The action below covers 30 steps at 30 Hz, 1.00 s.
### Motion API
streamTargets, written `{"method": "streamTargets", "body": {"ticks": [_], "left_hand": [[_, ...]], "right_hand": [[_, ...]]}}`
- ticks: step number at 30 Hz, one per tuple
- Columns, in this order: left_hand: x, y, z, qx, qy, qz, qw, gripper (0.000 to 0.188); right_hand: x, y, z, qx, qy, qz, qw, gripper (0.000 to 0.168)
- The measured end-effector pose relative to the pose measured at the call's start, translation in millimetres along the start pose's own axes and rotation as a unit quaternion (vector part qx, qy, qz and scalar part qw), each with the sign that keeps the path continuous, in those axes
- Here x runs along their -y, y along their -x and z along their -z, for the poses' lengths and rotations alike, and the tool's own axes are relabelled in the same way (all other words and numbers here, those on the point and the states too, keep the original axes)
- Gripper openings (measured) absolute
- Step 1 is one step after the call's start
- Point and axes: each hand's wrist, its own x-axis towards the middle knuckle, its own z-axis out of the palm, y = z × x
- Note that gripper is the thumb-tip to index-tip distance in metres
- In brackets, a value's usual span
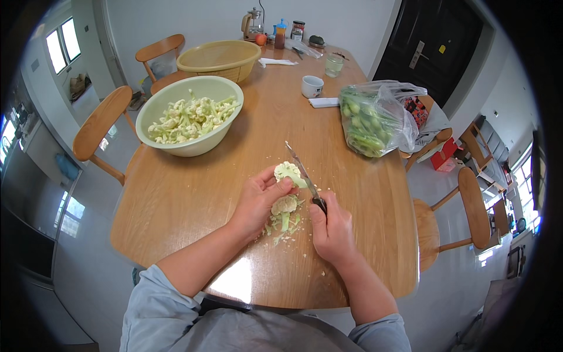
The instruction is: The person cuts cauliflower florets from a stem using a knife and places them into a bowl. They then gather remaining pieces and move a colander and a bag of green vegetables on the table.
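My left hand (259,198) holds a cauliflower floret (288,170) above the wooden table, its thumb pressed on the pale stem. In my right hand (333,226) is a small knife (303,169) with a black handle, its narrow blade pointing up and away, close beside the floret's right side. Below the floret, another cauliflower piece (285,204) lies on the table among green trimmings and white crumbs. Many cut florets (193,116) fill part of a pale green bowl (189,150) at the left.
Behind the bowl stands a yellow plastic basket (220,55). A clear plastic bag of green vegetables (367,121) sits at the right, near a white cup (312,86) and a glass (334,66). A kettle (253,26) and several jars and bottles stand at the far end. Wooden chairs flank the table.
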Motion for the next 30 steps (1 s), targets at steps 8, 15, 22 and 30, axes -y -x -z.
{"method": "streamTargets", "body": {"ticks": [8, 15, 22, 30], "left_hand": [[-5, 3, -5, -0.022, -0.063, -0.051, 0.996, 0.030], [0, 4, -4, 0.005, 0.029, 0.007, 1.000, 0.028], [-3, 5, -5, -0.006, 0.032, -0.014, 0.999, 0.029], [0, 6, -8, -0.030, -0.009, -0.064, 0.997, 0.031]], "right_hand": [[0, 0, -3, 0.038, 0.009, -0.020, 0.999, 0.016], [-8, 6, -14, -0.037, 0.018, 0.034, 0.999, 0.018], [-7, 7, -13, -0.033, 0.023, 0.032, 0.999, 0.019], [-3, 5, -11, -0.031, 0.044, 0.030, 0.998, 0.017]]}}
